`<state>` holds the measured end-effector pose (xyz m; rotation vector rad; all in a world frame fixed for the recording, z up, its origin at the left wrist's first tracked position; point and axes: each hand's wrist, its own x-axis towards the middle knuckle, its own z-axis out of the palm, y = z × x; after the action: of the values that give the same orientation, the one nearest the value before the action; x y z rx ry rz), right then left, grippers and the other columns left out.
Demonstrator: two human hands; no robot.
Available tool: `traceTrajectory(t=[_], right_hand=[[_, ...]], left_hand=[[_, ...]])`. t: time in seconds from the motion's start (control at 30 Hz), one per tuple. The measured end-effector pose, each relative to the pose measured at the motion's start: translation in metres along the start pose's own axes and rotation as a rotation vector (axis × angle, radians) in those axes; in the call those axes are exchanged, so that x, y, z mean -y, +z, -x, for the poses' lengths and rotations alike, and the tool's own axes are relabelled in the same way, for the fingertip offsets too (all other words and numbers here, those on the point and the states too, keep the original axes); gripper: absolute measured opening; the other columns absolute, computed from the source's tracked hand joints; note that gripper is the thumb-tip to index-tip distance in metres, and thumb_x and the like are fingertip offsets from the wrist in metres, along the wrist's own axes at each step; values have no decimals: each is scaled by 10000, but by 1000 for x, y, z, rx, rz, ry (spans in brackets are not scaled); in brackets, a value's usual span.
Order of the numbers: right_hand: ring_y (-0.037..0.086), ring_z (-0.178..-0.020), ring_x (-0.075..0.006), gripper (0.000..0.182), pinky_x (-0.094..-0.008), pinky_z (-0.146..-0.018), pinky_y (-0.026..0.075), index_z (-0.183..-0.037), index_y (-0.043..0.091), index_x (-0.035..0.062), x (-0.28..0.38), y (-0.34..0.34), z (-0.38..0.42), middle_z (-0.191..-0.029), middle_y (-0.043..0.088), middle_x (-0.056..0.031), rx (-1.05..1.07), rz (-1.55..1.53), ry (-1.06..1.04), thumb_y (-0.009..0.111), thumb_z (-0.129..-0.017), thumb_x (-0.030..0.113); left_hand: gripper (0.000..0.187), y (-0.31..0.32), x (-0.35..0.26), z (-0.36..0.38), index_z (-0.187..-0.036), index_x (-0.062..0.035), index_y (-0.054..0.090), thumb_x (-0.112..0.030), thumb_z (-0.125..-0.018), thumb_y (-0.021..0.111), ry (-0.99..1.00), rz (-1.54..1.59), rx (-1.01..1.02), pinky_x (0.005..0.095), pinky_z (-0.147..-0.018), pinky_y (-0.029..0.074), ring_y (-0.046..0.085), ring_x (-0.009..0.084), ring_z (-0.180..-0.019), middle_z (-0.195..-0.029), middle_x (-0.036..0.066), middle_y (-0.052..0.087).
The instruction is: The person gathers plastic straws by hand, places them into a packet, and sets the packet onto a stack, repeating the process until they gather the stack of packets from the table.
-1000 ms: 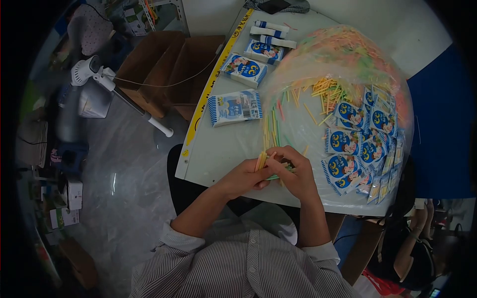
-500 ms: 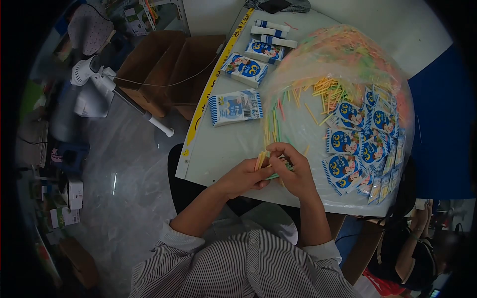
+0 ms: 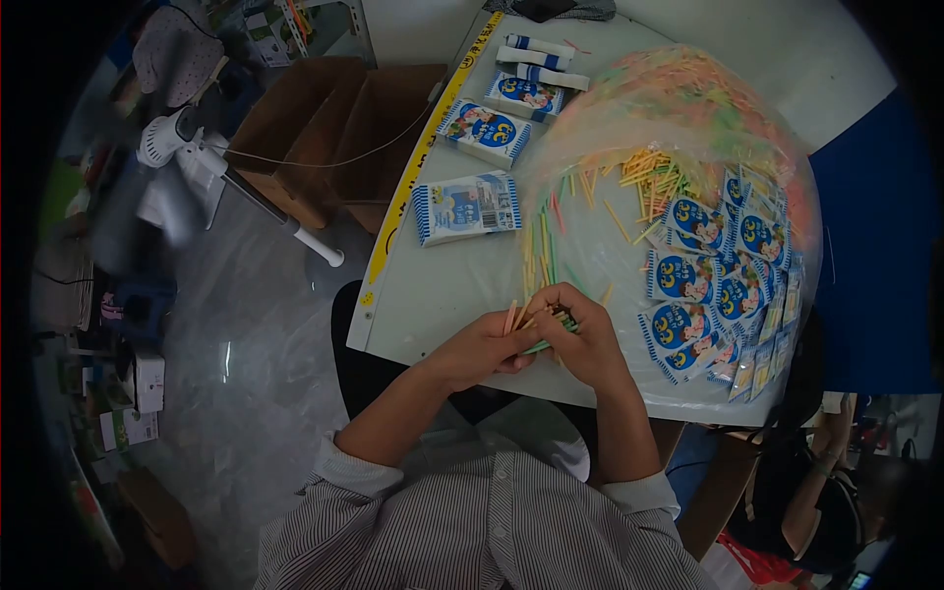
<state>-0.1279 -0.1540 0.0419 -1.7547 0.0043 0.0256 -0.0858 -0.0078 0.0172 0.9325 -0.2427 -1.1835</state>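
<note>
Both hands meet over the table's front edge, working on thin coloured sticks. My left hand (image 3: 480,351) is closed around a few pale pink and yellow sticks (image 3: 510,318) that poke up past its fingers. Beside it, my right hand (image 3: 582,339) has its thumb and fingers pinched together, with green sticks (image 3: 567,322) showing in its grasp. How many sticks each hand has is hidden by the fingers. Just beyond the hands, long yellow and green sticks (image 3: 539,251) lie on the clear plastic bag.
A large clear bag (image 3: 688,108) of coloured sticks fills the table's right side. Several small blue-and-white packets (image 3: 678,278) lie on its near part. Larger packs (image 3: 468,207) sit along the left. Cardboard boxes (image 3: 295,133) and a white fan (image 3: 177,138) stand left; another person (image 3: 821,492) is at lower right.
The sticks poking up from my left hand have shifted and spread apart. My right fingers have moved slightly, showing more green stick ends. The packets and bag stay put.
</note>
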Motion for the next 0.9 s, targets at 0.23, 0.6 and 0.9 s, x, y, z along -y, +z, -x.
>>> traceTrajectory(t=[0.23, 0.6, 0.9], right_hand=[[476, -631, -42, 106, -149, -438, 364, -889, 558, 42, 10, -2, 0, -751, 510, -6, 101, -79, 113, 531, -796, 84], [506, -703, -112, 90, -236, -637, 416, -791, 631, 61, 10, -16, -5, -815, 527, -40, 251, 159, -86, 626, -702, 48], [512, -809, -123, 211, -246, -702, 416, -973, 554, 25, -7, -40, -13, -952, 532, -90, -276, 354, -253, 554, -762, 18]], left_hand=[[188, -1, 4, 1, -963, -59, 465, -225, -885, 423, -40, 37, 16, 140, -461, 288, 348, 27, -566, -801, -7, 490], [148, -11, 14, 2, -926, -55, 478, -177, -888, 403, -98, 49, 241, 148, -481, 324, 393, 38, -600, -771, 1, 476], [144, -2, 7, 5, -936, -52, 460, -174, -887, 402, -50, 122, -28, 158, -515, 364, 436, 54, -654, -799, 9, 483]])
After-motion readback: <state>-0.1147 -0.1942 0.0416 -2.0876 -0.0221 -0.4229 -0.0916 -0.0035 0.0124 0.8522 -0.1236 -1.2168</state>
